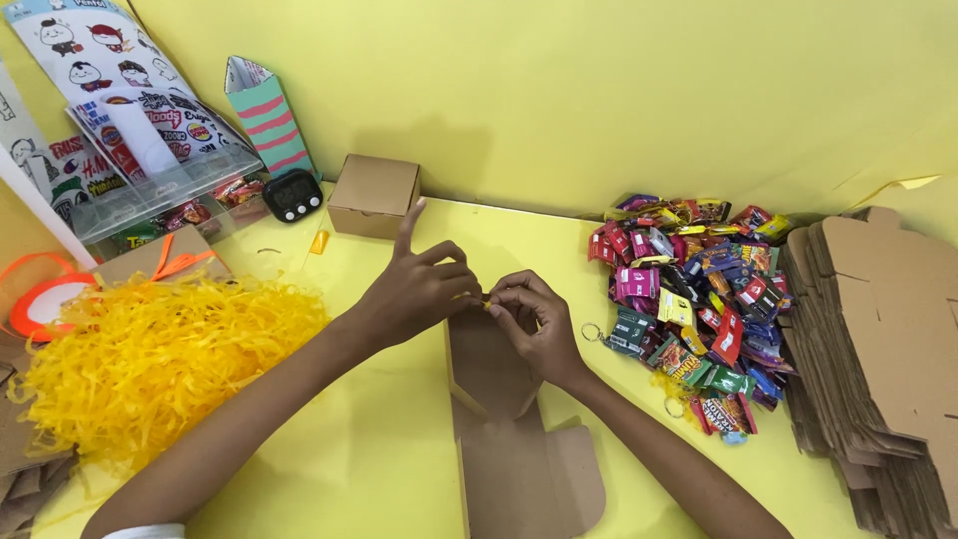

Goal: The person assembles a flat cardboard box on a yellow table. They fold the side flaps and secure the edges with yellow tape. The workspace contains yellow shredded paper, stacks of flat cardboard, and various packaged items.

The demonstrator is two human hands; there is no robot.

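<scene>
Hands (479, 299) above yellow table (379, 439)

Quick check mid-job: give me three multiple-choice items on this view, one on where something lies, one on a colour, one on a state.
1. Where is the shredded paper?
A. By the left hand's side of the table
B. On the flat box stack
C. Inside the closed box

2. What colour is the table?
A. Blue
B. Yellow
C. White

3. The cardboard box under the hands is
A. taped shut
B. crushed flat
C. open, flaps spread

Answers: 1 A, the yellow heap lies beside the left forearm. 2 B, bare surface shows yellow. 3 C, its flaps lie open while the left hand and right hand pinch something small above it.
</scene>
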